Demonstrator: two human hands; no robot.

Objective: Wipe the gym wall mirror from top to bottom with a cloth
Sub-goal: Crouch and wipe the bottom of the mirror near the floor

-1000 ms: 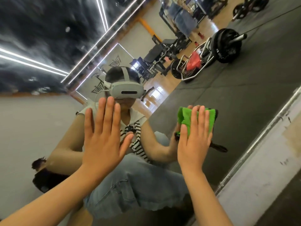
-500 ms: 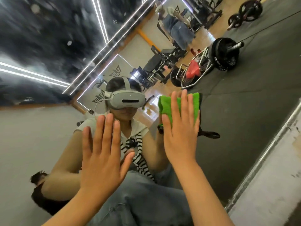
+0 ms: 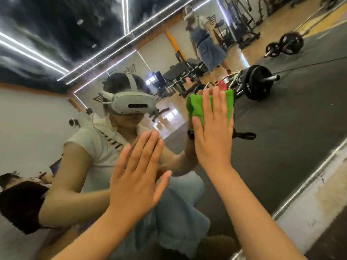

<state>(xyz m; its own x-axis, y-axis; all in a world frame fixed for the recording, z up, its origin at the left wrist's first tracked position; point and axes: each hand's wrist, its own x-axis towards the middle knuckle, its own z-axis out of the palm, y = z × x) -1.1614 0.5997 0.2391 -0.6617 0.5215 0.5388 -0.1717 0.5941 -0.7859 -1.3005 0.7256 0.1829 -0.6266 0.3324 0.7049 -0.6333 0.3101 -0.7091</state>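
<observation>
- The right hand (image 3: 214, 136) presses the green cloth (image 3: 197, 107) flat against the mirror (image 3: 281, 147). Its grip is wide, with the fingers straight and spread over the cloth.
- The cloth lies under the right fingers, on the glass, well above the mirror's metal bottom edge (image 3: 309, 177).
- Compared with half a second ago, the cloth and the right hand sit higher on the glass. The cloth's top edge now reaches the level of the reflected barbell plate (image 3: 257, 85).
- The left hand (image 3: 137, 177) is also higher in the view. Its grip is wide and holds nothing, with the fingers straight and close together and the palm facing the mirror. Contact with the glass cannot be confirmed.
- The view now takes in more of the reflected gym, including a standing figure (image 3: 204, 44) far back.
- A reflected metal frame (image 3: 234, 79) beside the plate contains a red item (image 3: 222, 85), mostly hidden by the right fingertips.
</observation>
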